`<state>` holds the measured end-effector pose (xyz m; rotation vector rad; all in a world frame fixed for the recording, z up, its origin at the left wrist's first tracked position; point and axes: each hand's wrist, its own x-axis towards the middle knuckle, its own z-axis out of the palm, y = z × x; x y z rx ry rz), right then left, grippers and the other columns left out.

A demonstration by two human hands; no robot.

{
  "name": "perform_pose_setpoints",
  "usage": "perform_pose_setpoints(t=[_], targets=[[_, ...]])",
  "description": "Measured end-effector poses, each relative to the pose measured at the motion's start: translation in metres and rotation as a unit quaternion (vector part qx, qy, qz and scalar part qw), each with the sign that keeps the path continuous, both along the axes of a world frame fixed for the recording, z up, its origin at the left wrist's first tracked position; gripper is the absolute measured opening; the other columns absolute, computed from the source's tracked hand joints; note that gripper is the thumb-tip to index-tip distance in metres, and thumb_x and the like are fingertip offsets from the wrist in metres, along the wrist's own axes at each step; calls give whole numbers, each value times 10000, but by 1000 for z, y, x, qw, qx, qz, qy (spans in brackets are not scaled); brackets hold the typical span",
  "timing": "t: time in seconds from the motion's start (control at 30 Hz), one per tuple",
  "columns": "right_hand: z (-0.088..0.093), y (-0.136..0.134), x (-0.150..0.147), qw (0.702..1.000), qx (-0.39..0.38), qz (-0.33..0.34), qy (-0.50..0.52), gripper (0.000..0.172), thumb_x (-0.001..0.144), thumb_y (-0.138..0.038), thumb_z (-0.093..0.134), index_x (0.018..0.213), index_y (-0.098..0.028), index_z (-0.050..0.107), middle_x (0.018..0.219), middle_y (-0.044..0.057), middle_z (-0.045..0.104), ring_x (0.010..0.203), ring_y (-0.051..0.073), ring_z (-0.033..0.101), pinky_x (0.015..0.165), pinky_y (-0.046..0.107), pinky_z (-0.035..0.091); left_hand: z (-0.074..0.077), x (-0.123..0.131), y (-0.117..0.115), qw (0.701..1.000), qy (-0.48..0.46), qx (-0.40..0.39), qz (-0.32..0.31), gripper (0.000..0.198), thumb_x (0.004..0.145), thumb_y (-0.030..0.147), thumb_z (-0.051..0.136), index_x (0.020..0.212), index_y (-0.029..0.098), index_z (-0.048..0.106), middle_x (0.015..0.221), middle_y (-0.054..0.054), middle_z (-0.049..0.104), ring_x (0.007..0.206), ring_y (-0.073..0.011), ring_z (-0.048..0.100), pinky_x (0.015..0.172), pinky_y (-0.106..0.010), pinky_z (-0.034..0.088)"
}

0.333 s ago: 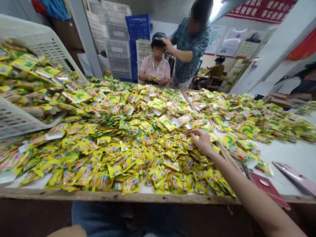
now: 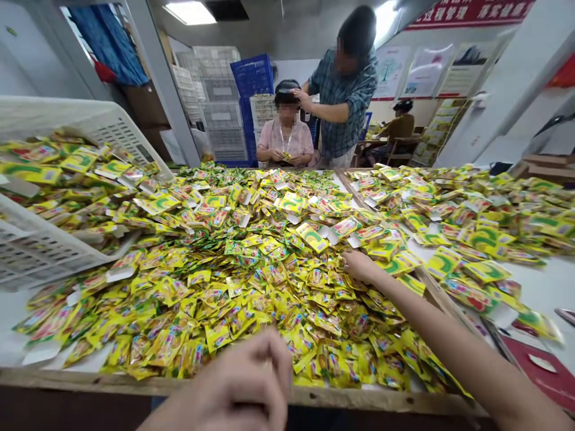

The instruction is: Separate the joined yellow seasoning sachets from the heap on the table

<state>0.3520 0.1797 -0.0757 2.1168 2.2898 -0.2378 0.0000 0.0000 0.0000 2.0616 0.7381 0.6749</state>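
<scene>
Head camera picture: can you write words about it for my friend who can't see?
A huge heap of yellow-green sachets covers a wooden-edged table, with more in a tipped white plastic crate. The right hand touches the heap, and the curled left hand is above the table edge. Beyond, a standing person touches a seated person's head.

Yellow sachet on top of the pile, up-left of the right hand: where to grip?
Probably a pinch at its exposed corner, from above, coming in from the side of the right hand. The yellow sachet lies thin and nearly flat on the heap of sachets, so hands likely can't get under it; a top-down pinch should lift it clear.
</scene>
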Motion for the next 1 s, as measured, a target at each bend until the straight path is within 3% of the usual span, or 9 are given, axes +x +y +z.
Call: perform_pose_setpoints(t=[0.03, 0.13, 0.17, 0.33, 0.43, 0.53, 0.7, 0.87, 1.0], targets=[[-2, 4, 1, 1000, -8, -2, 2, 295, 903, -310, 564, 1158, -160, 568, 1179, 90, 588, 995, 206, 604, 840, 408, 516, 3, 7, 23, 1000, 10, 3, 17, 284, 863, 424, 543, 711, 215, 658, 901, -57, 611, 822, -181, 610, 734, -312, 534], [-3, 11, 4, 999, -17, -13, 26, 284, 906, -314, 559, 1149, -167, 573, 1169, 83, 593, 982, 201, 608, 831, 401, 519, -6, 23, 96, 951, 82, 93, 284, 194, 848, 317, 540, 736, 192, 637, 872, -47, 617, 899, -190, 597, 848, -326, 497], [-2, 12, 5, 999, -12, -17, 40, 277, 907, -316, 557, 1140, -168, 576, 1161, 79, 596, 975, 199, 609, 827, 399, 519, -14, 26, 119, 933, 99, 104, 330, 149, 844, 273, 528, 810, 182, 641, 926, -67, 619, 968, -216, 581, 913, -372, 466], [8, -2, 5, 987, 75, -50, 136, 290, 784, -195, 669, 1056, -119, 603, 1022, 90, 627, 957, 228, 597, 835, 389, 485, -52, 32, 179, 905, 129, 117, 388, 256, 715, 190, 647, 970, 166, 634, 1145, -141, 599, 1158, -330, 493, 1041, -512, 324], [19, -18, 3, 965, 140, -76, 209, 248, 685, -144, 669, 929, -111, 638, 920, 108, 629, 923, 266, 590, 811, 370, 468, -57, 31, 180, 909, 108, 111, 386, 163, 723, 138, 585, 859, 187, 662, 1031, -113, 646, 1090, -307, 549, 1016, -476, 366], [30, -36, -2, 934, 173, -78, 303, 179, 698, -282, 643, 825, -156, 631, 839, 77, 630, 850, 257, 597, 761, 364, 476, -52, 23, 178, 911, 65, 98, 395, 142, 732, 171, 553, 804, 193, 674, 1080, -106, 632, 1092, -289, 557, 1008, -441, 384], [39, -60, -28, 861, 121, -42, 492, 348, 715, -516, 581, 828, -187, 589, 736, 22, 612, 682, 200, 606, 626, 340, 530, -34, 19, 169, 906, -17, 59, 418, 303, 791, 387, 495, 893, 143, 643, 1057, -134, 627, 1042, -293, 576, 917, -436, 442], [41, -78, -72, 787, 55, -29, 614, 420, 670, -596, 651, 795, -204, 564, 712, -8, 571, 670, 166, 586, 662, 336, 558, -8, 56, 131, 961, -58, 11, 269, 320, 790, 434, 525, 939, 159, 595, 807, -42, 668, 748, -188, 626, 691, -294, 493], [42, -93, -94, 737, -53, -10, 674, 514, 595, -660, 695, 768, -189, 584, 680, -7, 607, 614, 150, 602, 615, 333, 560, -1, 82, 103, 990, -3, 22, 139, 232, 734, 283, 631, 945, 193, 593, 822, -8, 612, 746, -154, 551, 690, -263, 430]])
